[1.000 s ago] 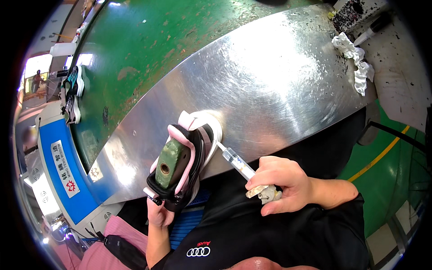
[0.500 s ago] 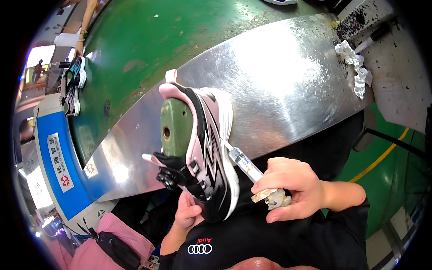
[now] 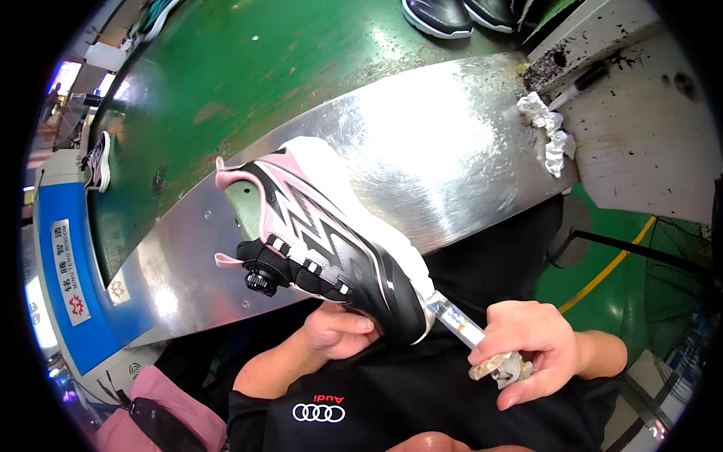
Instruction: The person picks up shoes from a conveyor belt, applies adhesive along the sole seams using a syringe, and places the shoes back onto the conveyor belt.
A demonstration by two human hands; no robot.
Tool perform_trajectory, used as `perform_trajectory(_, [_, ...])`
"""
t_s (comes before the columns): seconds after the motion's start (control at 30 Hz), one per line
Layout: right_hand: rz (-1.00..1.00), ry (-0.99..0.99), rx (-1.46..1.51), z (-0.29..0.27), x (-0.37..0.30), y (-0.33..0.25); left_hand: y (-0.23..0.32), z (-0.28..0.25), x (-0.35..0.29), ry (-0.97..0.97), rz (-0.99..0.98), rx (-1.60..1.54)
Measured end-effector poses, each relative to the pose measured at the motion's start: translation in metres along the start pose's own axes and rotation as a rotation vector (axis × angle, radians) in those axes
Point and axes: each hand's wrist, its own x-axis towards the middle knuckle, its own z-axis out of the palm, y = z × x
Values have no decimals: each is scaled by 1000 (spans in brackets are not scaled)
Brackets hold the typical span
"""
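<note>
A black, grey and pink sneaker (image 3: pixel 331 248) with a thick white sole lies tilted on its side above the steel worktop, a pale green shoe last (image 3: pixel 242 209) inside it. A black dial (image 3: pixel 260 282) sits at its tongue. My left hand (image 3: pixel 340 331) is closed on the toe end from below, some fingers hidden under the shoe. A clear syringe (image 3: pixel 456 319) is gripped in my right hand (image 3: pixel 533 348), its tip at the edge of the white sole near the toe; whether it touches, I cannot tell. The same hand also holds a crumpled, dirty whitish wad (image 3: pixel 503 369).
The steel worktop (image 3: pixel 444 113) borders a green surface (image 3: pixel 226 83) carrying dark shoes (image 3: pixel 438 16) at the far side and another sneaker (image 3: pixel 99 160) at the left. Crumpled white tissue (image 3: pixel 553 139) and a dark-handled brush-like tool (image 3: pixel 584 81) lie beside a stained panel (image 3: pixel 640 128) at right.
The sneaker has turned, showing more of its side and sole, with its heel now farther left. The syringe has moved down and right, from the sole's middle towards the toe. Dark shoes show more at the far side.
</note>
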Motion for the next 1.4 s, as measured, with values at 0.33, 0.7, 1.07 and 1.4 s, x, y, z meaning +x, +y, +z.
perform_trajectory(0.33, [-109,79,-203,-4,-29,-20,4,18,54,-79,-47,127])
perform_trajectory(0.7, [-205,161,-488,2,-28,-14,6,13,76,-114,39,111])
perform_trajectory(1.07, [-264,195,-814,12,-24,-3,5,23,90,-33,74,41])
perform_trajectory(1.4, [-340,191,-1073,21,-20,14,8,37,89,-121,43,-5])
